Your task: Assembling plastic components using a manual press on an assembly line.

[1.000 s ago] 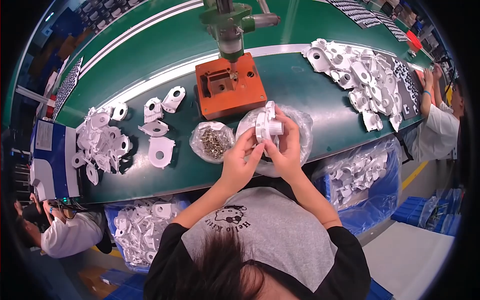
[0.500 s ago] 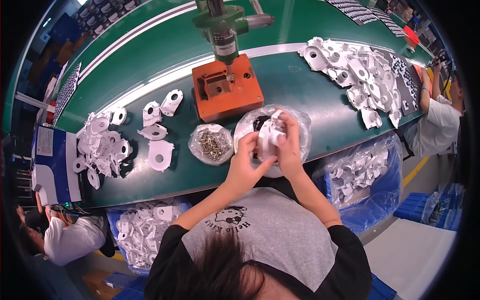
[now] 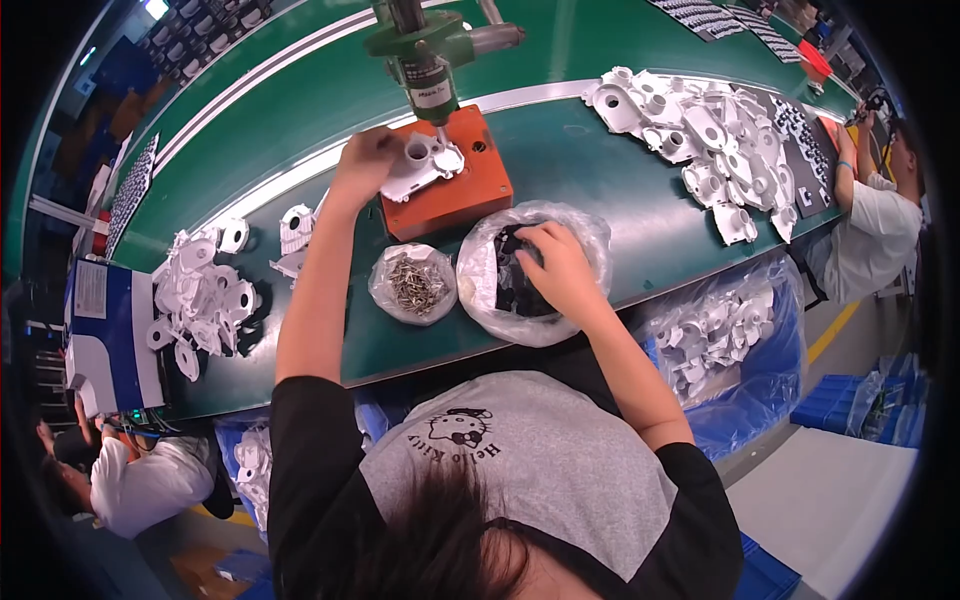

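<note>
My left hand [image 3: 372, 162] grips the left edge of a white plastic housing [image 3: 418, 160]. This housing lies on the orange fixture block [image 3: 462, 200], beneath the tip of a green power screwdriver [image 3: 432, 95]. My right hand [image 3: 560, 265] reaches into a clear plastic bag [image 3: 480, 305], its fingers apart over small black parts [image 3: 512, 285]; nothing shows between them. Left of that bag sits a smaller clear bag of screws [image 3: 415, 285].
White housings are piled at the left [image 3: 205, 300] and the far right [image 3: 730, 150] of the green bench [image 3: 560, 150]. Blue bins [image 3: 730, 420] with more white parts stand below the front edge. Other people sit at both sides.
Both hands held the white housing over the bag. My left hand has since carried it up and left onto the orange block; my right hand has let go and dropped to the black parts.
</note>
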`<state>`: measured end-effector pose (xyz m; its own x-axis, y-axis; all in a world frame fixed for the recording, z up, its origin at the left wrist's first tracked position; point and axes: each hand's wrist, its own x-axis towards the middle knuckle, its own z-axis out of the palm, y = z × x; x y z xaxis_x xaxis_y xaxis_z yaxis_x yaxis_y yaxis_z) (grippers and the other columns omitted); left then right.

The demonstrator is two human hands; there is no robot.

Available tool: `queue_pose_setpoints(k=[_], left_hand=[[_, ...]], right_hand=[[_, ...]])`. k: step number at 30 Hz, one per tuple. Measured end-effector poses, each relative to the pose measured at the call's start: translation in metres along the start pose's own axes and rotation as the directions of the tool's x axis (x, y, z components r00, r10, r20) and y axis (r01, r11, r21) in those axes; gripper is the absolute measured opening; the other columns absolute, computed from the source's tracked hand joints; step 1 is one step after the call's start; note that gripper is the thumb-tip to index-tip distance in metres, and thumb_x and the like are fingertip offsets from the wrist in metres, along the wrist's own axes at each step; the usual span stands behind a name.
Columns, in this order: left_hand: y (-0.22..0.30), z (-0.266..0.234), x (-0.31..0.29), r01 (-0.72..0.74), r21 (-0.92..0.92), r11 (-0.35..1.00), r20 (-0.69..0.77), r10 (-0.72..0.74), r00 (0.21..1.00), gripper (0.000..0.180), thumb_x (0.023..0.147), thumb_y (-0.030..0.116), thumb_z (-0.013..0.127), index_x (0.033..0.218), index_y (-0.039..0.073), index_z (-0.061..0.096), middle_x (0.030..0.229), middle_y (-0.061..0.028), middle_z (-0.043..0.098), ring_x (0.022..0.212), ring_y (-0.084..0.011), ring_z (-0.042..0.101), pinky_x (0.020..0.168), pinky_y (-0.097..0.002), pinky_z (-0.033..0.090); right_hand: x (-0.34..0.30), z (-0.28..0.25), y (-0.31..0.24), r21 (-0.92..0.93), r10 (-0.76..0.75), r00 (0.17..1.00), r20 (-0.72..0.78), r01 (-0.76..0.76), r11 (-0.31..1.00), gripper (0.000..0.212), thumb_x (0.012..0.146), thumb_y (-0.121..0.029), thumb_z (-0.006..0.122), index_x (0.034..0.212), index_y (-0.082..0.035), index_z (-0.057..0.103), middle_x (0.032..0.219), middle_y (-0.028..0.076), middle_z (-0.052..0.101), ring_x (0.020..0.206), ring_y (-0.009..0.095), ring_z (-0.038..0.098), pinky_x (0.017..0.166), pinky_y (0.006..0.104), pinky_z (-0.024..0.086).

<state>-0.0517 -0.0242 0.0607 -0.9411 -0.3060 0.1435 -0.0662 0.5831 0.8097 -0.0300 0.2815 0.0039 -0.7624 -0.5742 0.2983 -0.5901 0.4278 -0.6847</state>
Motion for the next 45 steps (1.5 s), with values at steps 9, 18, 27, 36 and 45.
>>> queue_pose_setpoints(k=[9, 18, 27, 36, 45], left_hand=[[-0.021, 0.038, 0.016, -0.223, 0.497, 0.839, -0.286, 0.401, 0.87, 0.022, 0.085, 0.03, 0.065, 0.095, 0.012, 0.061, 0.102, -0.0083, 0.054, 0.104, -0.0309, 0.048, 0.089, -0.0448, 0.033], [-0.013, 0.033, 0.001, -0.212, 0.531, 0.82, -0.227, 0.379, 0.897, 0.014, 0.082, 0.021, 0.065, 0.087, 0.009, 0.059, 0.098, -0.0103, 0.055, 0.1, -0.0303, 0.05, 0.086, -0.0447, 0.035], [-0.005, 0.04, -0.07, -0.378, 0.409, 0.831, -0.103, 0.453, 0.885, 0.066, 0.078, 0.038, 0.07, 0.125, -0.002, 0.047, 0.128, -0.0216, 0.051, 0.121, -0.0381, 0.046, 0.107, -0.046, 0.031], [-0.015, 0.037, -0.068, -0.499, 0.486, 0.717, -0.07, 0.601, 0.796, 0.066, 0.069, 0.045, 0.075, 0.11, -0.004, 0.059, 0.128, -0.0207, 0.052, 0.123, -0.0357, 0.046, 0.106, -0.0472, 0.034], [-0.021, 0.036, -0.071, -0.513, 0.407, 0.755, -0.104, 0.597, 0.796, 0.065, 0.067, 0.039, 0.078, 0.115, 0.001, 0.059, 0.131, -0.0166, 0.052, 0.124, -0.0327, 0.047, 0.106, -0.0475, 0.035]], right_hand=[[0.013, 0.016, 0.002, -0.192, 0.023, 0.999, -0.049, -0.032, 0.981, 0.022, 0.079, -0.01, 0.063, 0.1, -0.007, 0.057, 0.092, 0.014, 0.056, 0.088, 0.033, 0.058, 0.073, 0.0424, 0.05], [0.016, 0.014, -0.001, -0.218, 0.007, 0.999, -0.032, -0.014, 0.976, 0.014, 0.08, -0.013, 0.066, 0.09, -0.005, 0.06, 0.09, 0.01, 0.059, 0.079, 0.029, 0.062, 0.069, 0.0381, 0.05], [0.021, -0.013, -0.01, -0.052, 0.149, 0.987, 0.056, -0.146, 0.988, 0.011, 0.081, -0.014, 0.066, 0.087, -0.007, 0.059, 0.088, 0.01, 0.057, 0.08, 0.029, 0.06, 0.069, 0.0388, 0.049], [0.1, -0.037, -0.014, 0.171, 0.043, 0.996, 0.082, -0.056, 0.984, 0.013, 0.081, -0.015, 0.064, 0.083, -0.002, 0.064, 0.082, 0.005, 0.055, 0.078, 0.015, 0.051, 0.07, 0.0272, 0.04], [0.181, 0.013, -0.006, 0.292, 0.108, 0.962, 0.252, -0.182, 0.939, 0.016, 0.078, -0.011, 0.066, 0.082, 0.004, 0.066, 0.094, 0.011, 0.059, 0.09, 0.021, 0.058, 0.081, 0.0326, 0.046]])
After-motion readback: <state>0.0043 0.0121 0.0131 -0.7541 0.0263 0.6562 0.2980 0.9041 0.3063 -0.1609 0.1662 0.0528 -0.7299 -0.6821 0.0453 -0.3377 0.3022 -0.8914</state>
